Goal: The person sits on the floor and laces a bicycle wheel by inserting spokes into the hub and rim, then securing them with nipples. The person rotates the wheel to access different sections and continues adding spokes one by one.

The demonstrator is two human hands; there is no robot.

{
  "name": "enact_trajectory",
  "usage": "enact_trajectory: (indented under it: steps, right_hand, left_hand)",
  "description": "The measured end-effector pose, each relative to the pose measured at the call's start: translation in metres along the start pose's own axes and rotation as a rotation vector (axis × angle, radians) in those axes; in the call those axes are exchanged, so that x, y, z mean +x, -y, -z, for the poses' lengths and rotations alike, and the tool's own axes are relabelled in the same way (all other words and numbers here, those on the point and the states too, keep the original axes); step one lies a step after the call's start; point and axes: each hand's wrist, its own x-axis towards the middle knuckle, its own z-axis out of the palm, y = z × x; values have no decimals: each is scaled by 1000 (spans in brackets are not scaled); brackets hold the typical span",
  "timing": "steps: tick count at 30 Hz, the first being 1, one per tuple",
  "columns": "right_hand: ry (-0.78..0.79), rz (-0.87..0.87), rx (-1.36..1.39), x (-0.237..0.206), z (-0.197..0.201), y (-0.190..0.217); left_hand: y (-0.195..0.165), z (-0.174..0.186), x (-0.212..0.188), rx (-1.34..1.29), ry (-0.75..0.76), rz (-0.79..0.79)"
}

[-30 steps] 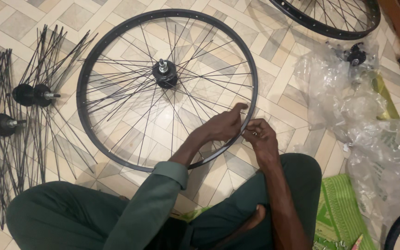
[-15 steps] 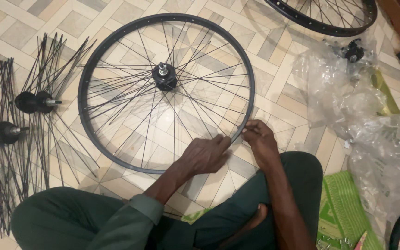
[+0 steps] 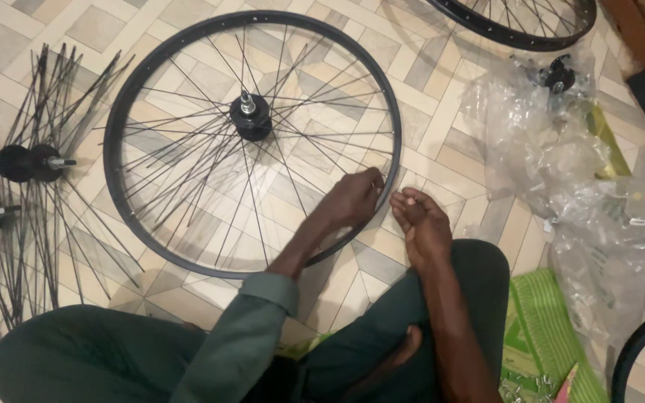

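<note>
Hands (image 3: pixel 386 205) at rim (image 3: pixel 391 119) (clear bags (image 3: pixel 561 157) right)

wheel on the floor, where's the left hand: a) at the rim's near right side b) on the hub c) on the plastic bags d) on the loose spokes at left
a: the left hand has its fingers at the near right side of the rim, well away from the hub.

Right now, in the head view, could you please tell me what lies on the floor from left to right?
Loose hubs with spokes → bicycle wheel → left hand → right hand → clear plastic bags.
</note>
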Motion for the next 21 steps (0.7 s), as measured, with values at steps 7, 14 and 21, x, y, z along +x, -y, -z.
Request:
enact_trajectory:
  steps: [7,14,21]
  right_hand:
    - [2,164,-293,-6,-3,-3]
    - [27,173,-303,-19,-22,6]
    - [91,269,-298,-20,-20,2]
  left_hand:
    - [-7,17,5,-256,234,266]
    - [-11,25,8,-241,275,244]
    - [-15,31,4,-320,287,242]
